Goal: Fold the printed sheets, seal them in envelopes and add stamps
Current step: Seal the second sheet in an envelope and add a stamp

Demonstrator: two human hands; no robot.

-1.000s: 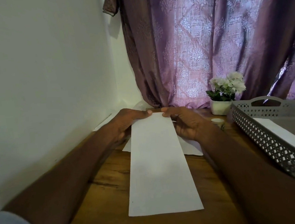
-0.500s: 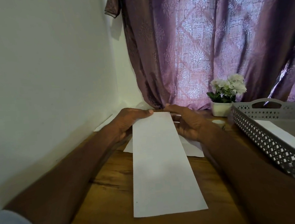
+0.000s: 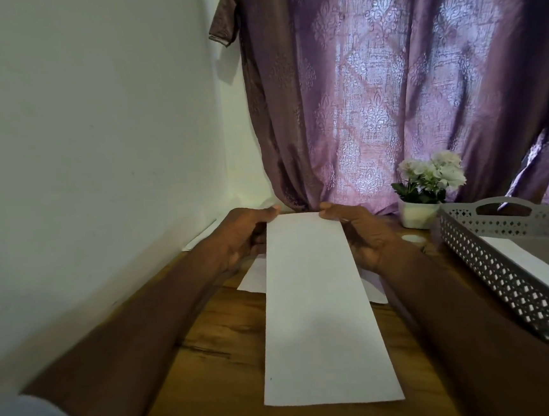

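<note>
1. The folded sheet, a long narrow white strip, lies lengthwise on the wooden table, its near end close to the table's front edge and its far end toward the curtain.
2. The left hand grips the sheet's far left corner, thumb on top and the other fingers tucked out of sight below.
3. The right hand grips the far right corner the same way, thumb pressed on the top edge, fingers curled under the strip.
4. Under the sheet's far half lie more white papers, showing on both sides of it.
5. To the right of the sheet, well apart, stands a grey perforated tray with a handle cut-out; a white sheet lies inside it.
6. Between the tray and the sheet's far end sits a small white pot of white flowers, with a small round white object just in front; what it is cannot be told.
7. Left of the sheet rises a plain wall.
</note>
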